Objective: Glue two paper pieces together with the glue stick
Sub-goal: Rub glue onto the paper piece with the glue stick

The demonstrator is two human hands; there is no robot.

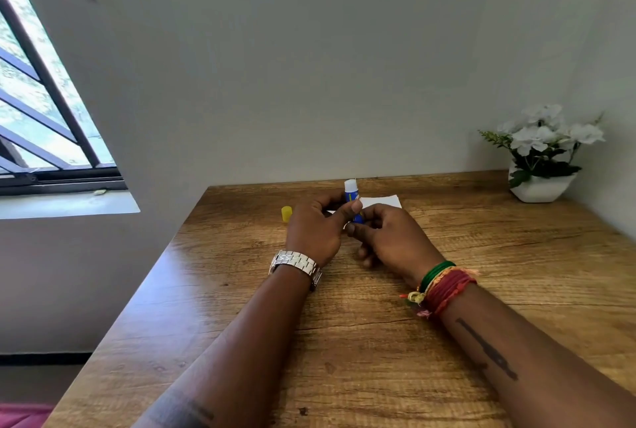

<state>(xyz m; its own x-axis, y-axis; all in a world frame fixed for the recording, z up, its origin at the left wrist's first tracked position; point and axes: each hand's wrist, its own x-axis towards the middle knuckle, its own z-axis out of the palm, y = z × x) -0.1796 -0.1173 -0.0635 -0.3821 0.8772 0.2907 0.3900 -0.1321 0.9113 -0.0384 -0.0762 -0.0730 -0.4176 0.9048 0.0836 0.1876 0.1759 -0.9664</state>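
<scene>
A blue glue stick (pixel 351 192) stands upright between my hands, its white glue tip exposed at the top. My left hand (pixel 315 230) grips its body, thumb across the front. My right hand (pixel 387 236) holds its lower end with the fingertips. The yellow cap (pixel 286 213) lies on the wooden table (pixel 344 341) just left of my left hand. White paper (pixel 382 202) lies flat behind my hands, mostly hidden by them; I cannot tell whether it is one piece or two.
A white pot of white flowers (pixel 542 166) stands in the table's far right corner against the wall. A barred window (pixel 44 111) is at the left. The table's left edge runs diagonally toward me.
</scene>
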